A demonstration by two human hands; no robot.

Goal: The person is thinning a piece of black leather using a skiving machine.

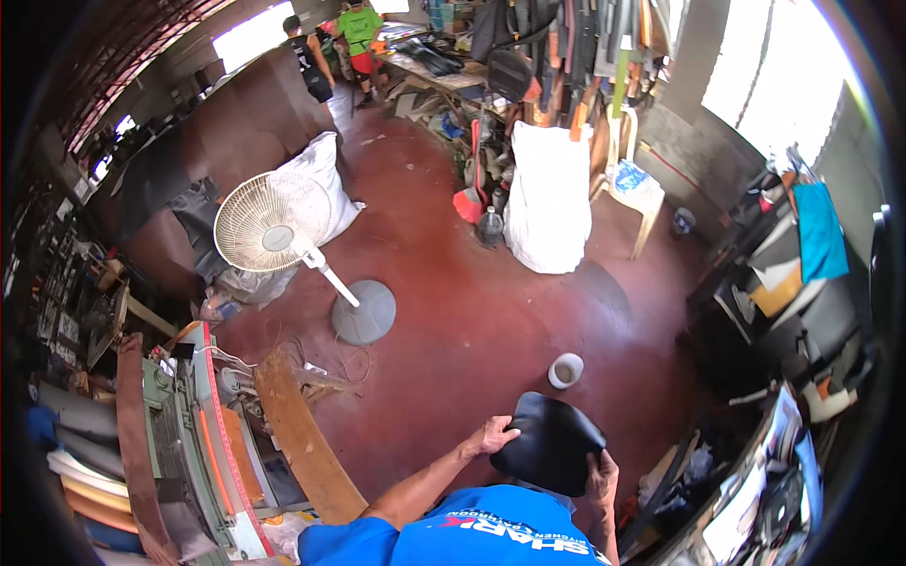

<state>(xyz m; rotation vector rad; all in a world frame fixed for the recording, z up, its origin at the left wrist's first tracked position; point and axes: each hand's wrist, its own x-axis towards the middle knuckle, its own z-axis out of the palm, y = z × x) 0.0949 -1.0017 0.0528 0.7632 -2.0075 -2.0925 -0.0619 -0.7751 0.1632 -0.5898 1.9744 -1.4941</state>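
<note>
Between my hands is a smooth black panel (547, 443) with rounded corners and a leather-like sheen; its exact kind cannot be made out. My left hand (493, 436) grips its left edge, thumb lying on top. At its right edge, my right hand (602, 474) is closed round the lower corner, with the fingertips partly hidden. The panel is tilted in front of my blue shirt. Just beyond it, a small whitish pot (566, 371) stands on the floor, apart from both hands.
A pedestal fan (364, 311) stands ahead left, near a wooden bench (302, 439) and loose cords. White sacks (547, 198) and a plastic chair (634, 193) are farther off. Piled materials (783, 472) line the right. Two people (359, 33) stand at the back.
</note>
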